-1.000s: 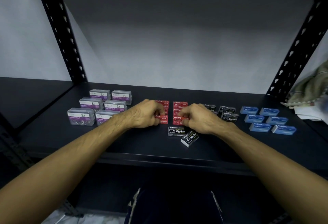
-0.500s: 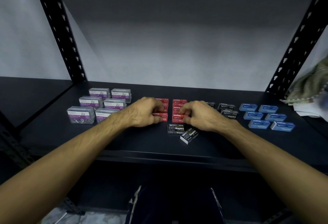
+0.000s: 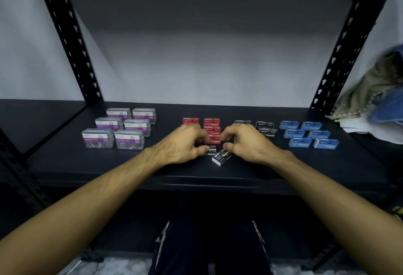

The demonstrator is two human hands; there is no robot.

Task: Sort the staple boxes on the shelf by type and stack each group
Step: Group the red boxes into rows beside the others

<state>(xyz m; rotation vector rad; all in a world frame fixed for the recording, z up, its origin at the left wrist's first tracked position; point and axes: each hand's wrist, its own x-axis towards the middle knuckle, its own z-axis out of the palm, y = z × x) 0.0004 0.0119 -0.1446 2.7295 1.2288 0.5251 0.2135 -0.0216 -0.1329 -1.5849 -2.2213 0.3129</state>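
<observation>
Red staple boxes (image 3: 212, 123) stand in two short columns at the middle of the dark shelf (image 3: 174, 174). My left hand (image 3: 185, 144) covers the left column, fingers curled on a red box there. My right hand (image 3: 244, 141) curls its fingertips on the front red box (image 3: 214, 141) of the right column. Two black staple boxes (image 3: 221, 157) lie loose just in front, between my thumbs, one of them skewed. More black staple boxes (image 3: 265, 126) sit to the right. Blue staple boxes (image 3: 305, 134) are laid out in pairs further right.
Several clear paper clip boxes (image 3: 122, 126) with purple labels sit in pairs at the left. Bundled cloth (image 3: 370, 91) lies beyond the right upright (image 3: 340, 52). The left upright (image 3: 72, 41) slants up at the back left. The shelf's front edge runs below my wrists.
Both hands have drawn closer together over the red boxes, the left shifting right and slightly toward me. The boxes around them have stayed where they were.
</observation>
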